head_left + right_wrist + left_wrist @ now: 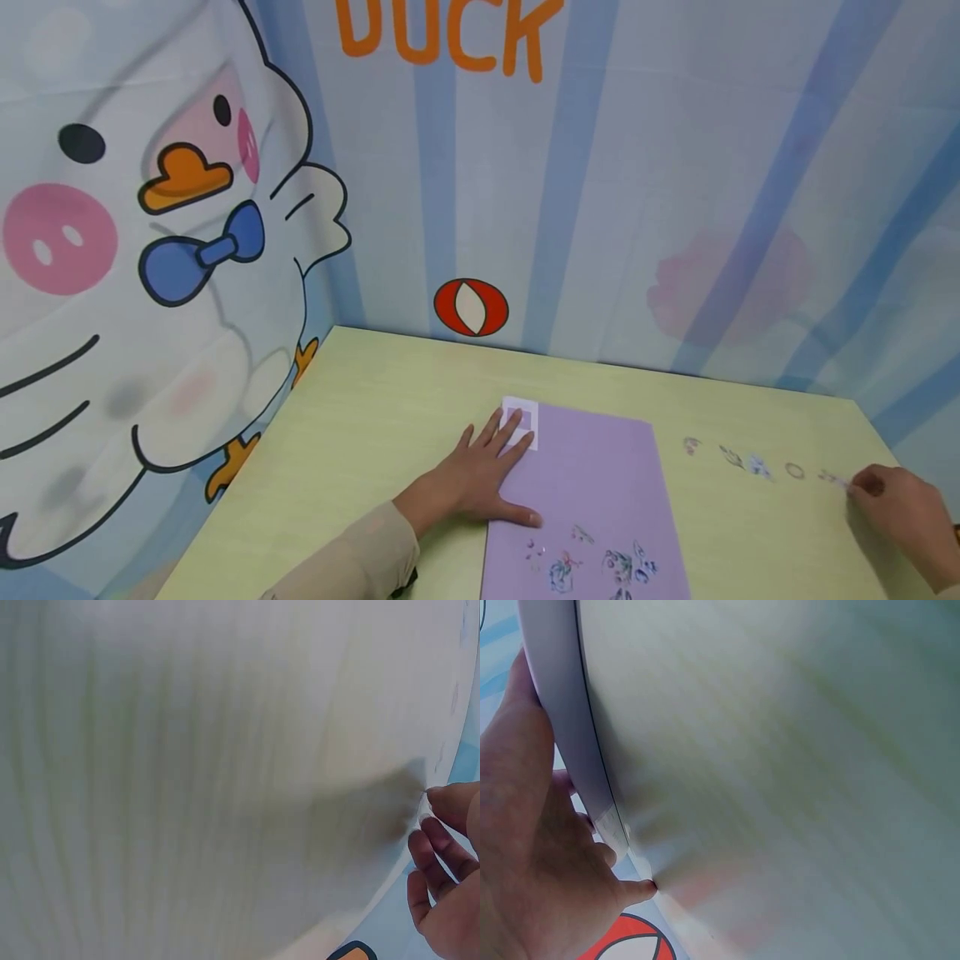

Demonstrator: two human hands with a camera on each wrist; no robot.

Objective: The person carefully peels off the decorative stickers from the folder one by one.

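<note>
In the head view, my left hand [480, 475] lies with fingers spread across the left edge of a purple sheet [592, 467]. Its fingertips rest on a small white card [531, 437] at the sheet's top left corner. Several decorative stickers [561, 575] with floral shapes lie on the lower part of the sheet. Far right, my right hand [900, 508] pinches the end of a small clear sticker with pinkish marks [831, 477] between thumb and finger, low at the table. The right wrist view shows the other fingers of the right hand [442, 855] loosely curled; the sticker is too small to make out there.
More small stickers lie in a row on the table to the right of the sheet, among them a ring-shaped one [795, 471] and a bluish one [759, 467]. The pale yellow table [405, 375] meets a printed duck curtain [480, 167] behind and at left.
</note>
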